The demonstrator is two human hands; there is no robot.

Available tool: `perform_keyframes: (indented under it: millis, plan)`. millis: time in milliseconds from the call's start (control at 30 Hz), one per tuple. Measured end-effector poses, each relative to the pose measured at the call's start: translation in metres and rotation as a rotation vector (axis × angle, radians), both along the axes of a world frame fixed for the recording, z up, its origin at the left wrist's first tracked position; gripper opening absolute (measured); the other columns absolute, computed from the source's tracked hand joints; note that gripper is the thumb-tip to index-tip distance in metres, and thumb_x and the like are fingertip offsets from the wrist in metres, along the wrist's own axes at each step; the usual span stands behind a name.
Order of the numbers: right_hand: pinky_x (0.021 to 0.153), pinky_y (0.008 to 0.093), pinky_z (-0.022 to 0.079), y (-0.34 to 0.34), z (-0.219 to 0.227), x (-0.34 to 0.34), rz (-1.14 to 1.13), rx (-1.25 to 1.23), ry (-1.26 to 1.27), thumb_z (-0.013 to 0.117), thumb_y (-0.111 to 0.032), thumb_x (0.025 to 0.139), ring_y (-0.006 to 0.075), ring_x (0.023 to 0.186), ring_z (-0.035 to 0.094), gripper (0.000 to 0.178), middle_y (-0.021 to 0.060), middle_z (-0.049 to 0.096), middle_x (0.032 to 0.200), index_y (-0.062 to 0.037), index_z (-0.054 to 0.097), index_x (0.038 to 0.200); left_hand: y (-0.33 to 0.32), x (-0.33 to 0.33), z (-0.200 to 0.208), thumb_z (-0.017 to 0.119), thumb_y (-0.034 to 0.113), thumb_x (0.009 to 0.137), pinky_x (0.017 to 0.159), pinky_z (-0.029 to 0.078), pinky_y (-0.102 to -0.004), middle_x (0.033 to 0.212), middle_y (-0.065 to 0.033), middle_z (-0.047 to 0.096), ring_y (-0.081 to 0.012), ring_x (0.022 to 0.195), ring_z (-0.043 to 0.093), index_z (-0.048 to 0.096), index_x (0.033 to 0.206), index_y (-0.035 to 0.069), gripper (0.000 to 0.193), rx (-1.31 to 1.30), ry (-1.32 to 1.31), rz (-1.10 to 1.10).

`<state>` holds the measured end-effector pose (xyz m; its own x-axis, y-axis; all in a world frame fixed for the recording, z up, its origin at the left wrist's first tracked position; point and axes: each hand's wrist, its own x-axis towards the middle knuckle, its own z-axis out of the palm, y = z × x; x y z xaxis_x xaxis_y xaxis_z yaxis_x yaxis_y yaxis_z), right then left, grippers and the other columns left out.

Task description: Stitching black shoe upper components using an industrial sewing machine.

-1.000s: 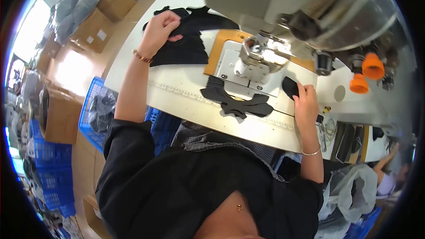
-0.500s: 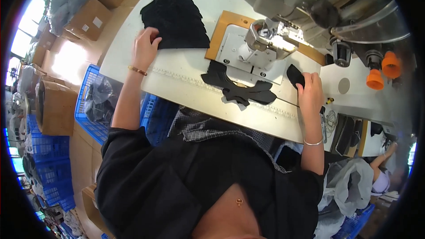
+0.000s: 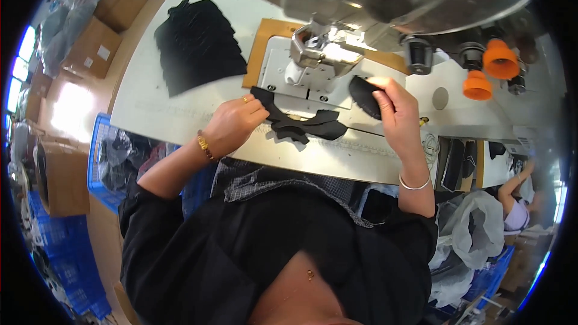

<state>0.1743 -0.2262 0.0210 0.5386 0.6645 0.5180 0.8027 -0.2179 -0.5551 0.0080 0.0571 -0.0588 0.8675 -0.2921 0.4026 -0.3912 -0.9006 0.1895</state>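
Observation:
My right hand [image 3: 398,114] pinches a small curved black fabric piece [image 3: 363,95] by its side, right of the sewing machine head [image 3: 308,54]. The thumb lies on top of it. My left hand [image 3: 233,125] is closed at the left end of some black cut fabric pieces [image 3: 310,127], which lie overlapping along the table's front. Its fingertips meet the fabric's upper corner. Farther left, a fanned stack of black fabric pieces [image 3: 198,42] rests on the white table [image 3: 141,78], apart from my hands.
A wooden-edged machine plate [image 3: 259,45] lies under the machine. Orange-capped thread parts [image 3: 500,60] hang at the right. A blue crate [image 3: 99,168] with dark bagged material stands left of the table, and cardboard boxes [image 3: 90,48] line the floor. Another person [image 3: 515,207] is at the far right.
My left hand has left the stack and moved right and nearer, onto the loose fabric pieces. My right hand has lifted the small curved piece toward the machine. The whole view has shifted.

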Motion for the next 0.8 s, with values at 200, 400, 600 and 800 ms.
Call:
perform_keyframes:
  millis: [200,400,600,800]
  plan:
    - [0.059,0.0291,0.038,0.022,0.032,-0.004,0.155,-0.025,0.385,0.056,-0.004,0.094,0.0151,0.061,0.045,0.017,0.006,0.052,0.07,-0.0068,0.067,0.106,-0.013,0.014,0.072,0.063,0.006,0.073,0.063,0.051,-0.0334,0.077,-0.0016,0.06,-0.0204,0.079,0.062,0.066,0.089,0.007,0.016,0.269,-0.091,0.104]
    - [0.07,0.0265,0.046,0.033,0.008,0.009,-0.07,0.102,0.194,0.059,-0.005,0.096,0.0089,0.076,0.056,0.016,0.0017,0.066,0.081,-0.0042,0.071,0.106,-0.041,0.041,0.128,0.077,-0.004,0.066,0.059,0.057,-0.0289,0.089,-0.0111,0.068,-0.0247,0.075,0.068,0.073,0.089,-0.003,0.023,0.098,-0.594,-0.071]
    - [0.059,0.0319,0.043,0.037,0.008,0.012,0.002,0.122,-0.048,0.067,-0.004,0.088,0.0134,0.061,0.052,0.015,0.0084,0.06,0.068,0.0038,0.066,0.101,-0.042,0.068,0.113,0.067,0.002,0.066,0.051,0.049,-0.0261,0.091,-0.0069,0.06,-0.0194,0.076,0.065,0.069,0.091,0.001,0.025,0.079,-0.611,-0.08]
    - [0.066,0.0328,0.049,0.032,0.006,0.008,-0.023,0.071,-0.023,0.071,-0.004,0.085,0.0204,0.075,0.065,0.017,0.0123,0.067,0.084,0.0013,0.063,0.099,-0.042,0.068,0.115,0.065,0.005,0.068,0.055,0.05,-0.0274,0.094,-0.0051,0.062,-0.0188,0.081,0.065,0.067,0.094,0.003,0.027,0.081,-0.463,-0.017]
